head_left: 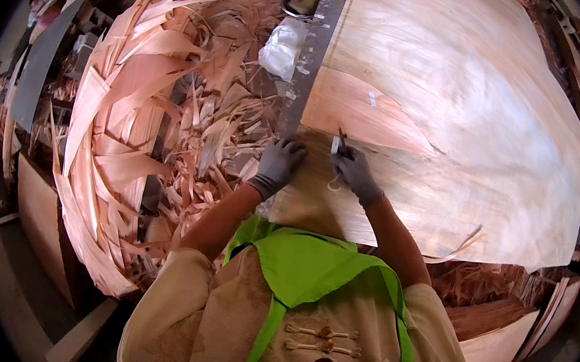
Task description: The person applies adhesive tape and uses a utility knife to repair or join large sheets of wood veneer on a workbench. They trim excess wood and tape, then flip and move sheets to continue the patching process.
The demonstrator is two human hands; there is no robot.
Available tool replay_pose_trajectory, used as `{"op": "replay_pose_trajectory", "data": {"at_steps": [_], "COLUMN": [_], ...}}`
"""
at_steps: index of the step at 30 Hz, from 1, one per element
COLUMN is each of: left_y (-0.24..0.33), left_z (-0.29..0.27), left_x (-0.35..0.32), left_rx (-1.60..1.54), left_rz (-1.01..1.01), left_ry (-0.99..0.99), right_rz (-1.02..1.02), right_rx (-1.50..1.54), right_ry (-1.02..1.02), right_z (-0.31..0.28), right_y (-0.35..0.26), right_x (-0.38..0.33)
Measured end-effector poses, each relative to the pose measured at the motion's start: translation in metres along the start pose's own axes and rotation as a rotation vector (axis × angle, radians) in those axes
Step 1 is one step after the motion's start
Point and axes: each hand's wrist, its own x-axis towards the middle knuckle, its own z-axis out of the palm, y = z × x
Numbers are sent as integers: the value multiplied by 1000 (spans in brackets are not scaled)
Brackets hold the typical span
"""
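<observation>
A large thin sheet of pale wood veneer (467,108) lies spread over the work surface in front of me. My left hand (278,162), in a grey glove, presses flat on the sheet's near left edge. My right hand (354,174), also gloved, grips a small knife-like tool (340,142) with its tip on the veneer beside a dark split. A thin curl of pale trimmed veneer (334,182) hangs just below that hand. A small white tape patch (372,99) sits on the sheet farther up.
A heap of curled veneer strips and offcuts (141,116) fills the left side. A crumpled clear plastic bag (282,49) and a round tape roll (302,2) lie at the sheet's far left edge. Stacked veneer sheets (500,330) sit low right.
</observation>
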Motion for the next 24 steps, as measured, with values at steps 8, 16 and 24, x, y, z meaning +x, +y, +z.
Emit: {"op": "replay_pose_trajectory", "data": {"at_steps": [8,16,24], "left_y": [-35,-23,-38], "left_z": [-2,-6,26], "left_x": [28,69,48], "left_rx": [157,-641,166], "left_rz": [-21,-212,252], "left_ry": [30,-272,-119], "right_rz": [63,70,203], "right_rx": [-150,-106,157], "right_ry": [128,163,221], "right_z": [21,16,36], "right_y": [-4,-1,-9], "right_x": [57,67,6]}}
